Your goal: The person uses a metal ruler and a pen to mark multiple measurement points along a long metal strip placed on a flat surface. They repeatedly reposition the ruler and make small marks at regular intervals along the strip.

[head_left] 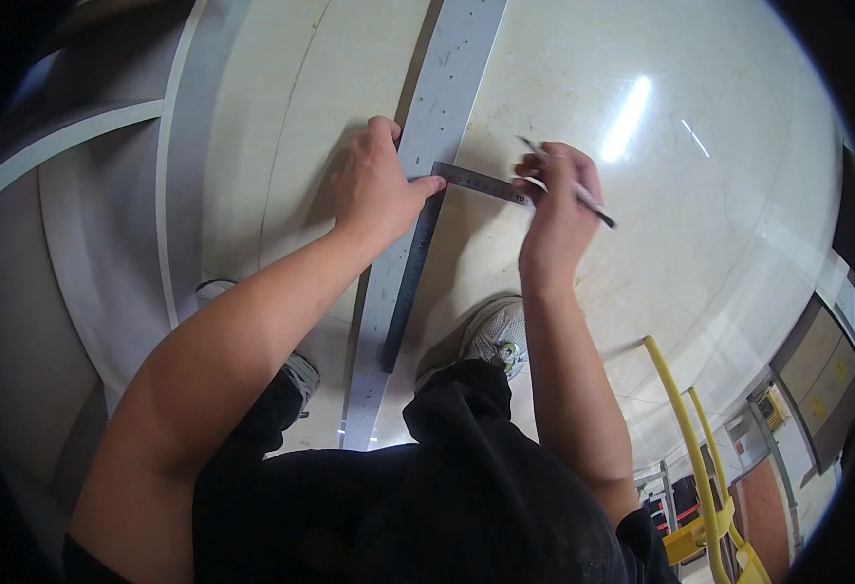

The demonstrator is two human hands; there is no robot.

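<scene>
A long grey metal bar with small holes runs away from me down the middle. On it lies an L-shaped steel square, its long blade along the bar and its short marked blade sticking out to the right past the edge. My left hand is closed over the bar, fingers at its left edge and thumb pressing on the square's corner. Between the fingers of my right hand is a thin pen with a dark end. That hand hovers by the short blade's outer end; whether it touches is unclear.
Grey panels with pale edges stand at the left. My shoes are on the pale, glossy floor, on either side of the bar. Yellow tube rails rise at the lower right, near shelving and boxes.
</scene>
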